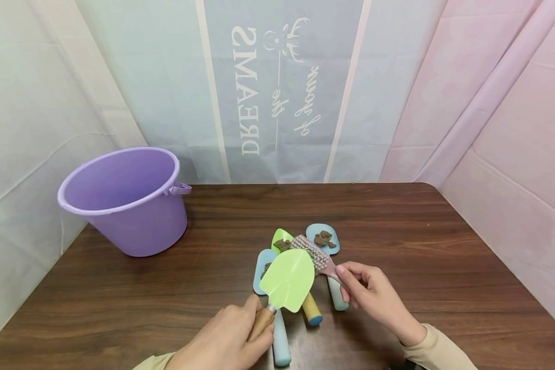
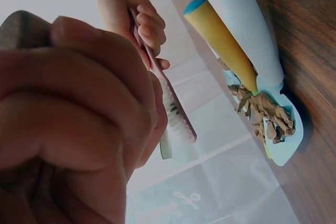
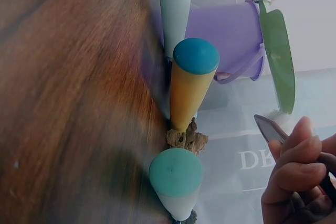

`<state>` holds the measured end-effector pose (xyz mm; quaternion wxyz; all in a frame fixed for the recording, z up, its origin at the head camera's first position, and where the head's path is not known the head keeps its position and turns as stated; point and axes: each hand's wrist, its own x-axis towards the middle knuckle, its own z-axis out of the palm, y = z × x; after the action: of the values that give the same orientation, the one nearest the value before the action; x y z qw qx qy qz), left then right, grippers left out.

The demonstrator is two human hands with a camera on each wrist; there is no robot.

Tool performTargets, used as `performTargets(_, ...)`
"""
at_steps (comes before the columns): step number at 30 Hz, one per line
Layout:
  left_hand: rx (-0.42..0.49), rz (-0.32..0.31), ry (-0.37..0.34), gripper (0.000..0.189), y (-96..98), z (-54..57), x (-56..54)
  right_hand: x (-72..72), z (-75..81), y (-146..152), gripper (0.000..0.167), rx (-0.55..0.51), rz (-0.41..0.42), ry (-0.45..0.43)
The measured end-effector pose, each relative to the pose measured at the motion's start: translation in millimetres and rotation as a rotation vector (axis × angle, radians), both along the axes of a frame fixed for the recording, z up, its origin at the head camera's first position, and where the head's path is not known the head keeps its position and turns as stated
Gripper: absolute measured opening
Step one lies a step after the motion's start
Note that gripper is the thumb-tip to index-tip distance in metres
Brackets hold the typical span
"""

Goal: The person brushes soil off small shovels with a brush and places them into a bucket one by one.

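Gripping a light green trowel (image 1: 289,280) by its wooden handle (image 1: 261,324), the left hand (image 1: 228,329) holds the blade raised over a dark wood-grain table (image 1: 398,221), seen here from my remote post. Opposite it, the right hand (image 1: 374,293) pinches the slim handle of a pinkish brush (image 1: 312,253), whose pale bristles face the trowel's side. From my head view the brush lies just beside the blade's upper edge; I cannot tell whether the two touch. Both hands are closed on their tools, and my left wrist view shows the left fingers curled tightly round the wood. Below, three small shovels are grouped on the table: a blue shovel (image 1: 260,272) at left with a pale blue handle (image 1: 281,341), a green shovel (image 1: 277,237) in the middle with a yellow, blue-capped handle (image 1: 312,309), and a second blue shovel (image 1: 331,231) at right with a mint handle (image 1: 337,294). Brown lumps (image 1: 324,239) rest on all three, though the raised trowel hides part of the left one from my head camera. Well apart, toward the far left of the table, a purple bucket (image 1: 143,231) stands upright. Behind, I can see a pale cloth backdrop (image 1: 379,103) with mirrored white lettering (image 1: 245,92), while a beige sleeve (image 1: 437,349) covers the right forearm.
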<state>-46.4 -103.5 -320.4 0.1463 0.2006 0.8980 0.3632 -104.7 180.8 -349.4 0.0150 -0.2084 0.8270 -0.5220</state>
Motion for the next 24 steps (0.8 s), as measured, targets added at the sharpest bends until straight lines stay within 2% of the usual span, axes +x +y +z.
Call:
performTargets(5, 0.016, 0.001, -0.025, 0.019, -1.0, 1.1, -0.9, 0.1, -0.3, 1, 0.025, 0.001, -0.001, 0.031)
performTargets(8, 0.030, 0.004, -0.007, 0.019, -2.6, 2.6, -1.2, 1.0, -1.9, 2, 0.025, 0.009, -0.008, 0.035)
performTargets(12, 0.035, 0.038, 0.077, 0.019, -6.6, 6.4, -1.1, 2.9, -5.8, 4, 0.024, 0.017, -0.004, 0.028)
performTargets(15, 0.019, 0.087, 0.132, 0.019, -10.6, 11.4, -1.8, 4.7, -8.7, 4, 0.023, 0.021, 0.019, 0.025)
performTargets(20, -0.011, 0.163, 0.189, 0.016, -16.8, 18.7, -4.0, 8.5, -11.3, 2, 0.024, 0.044, 0.055, 0.010)
performTargets(24, -0.019, 0.197, 0.220, 0.015, -21.1, 20.1, -6.2, 10.6, -12.2, 2, 0.025, 0.039, 0.089, -0.023)
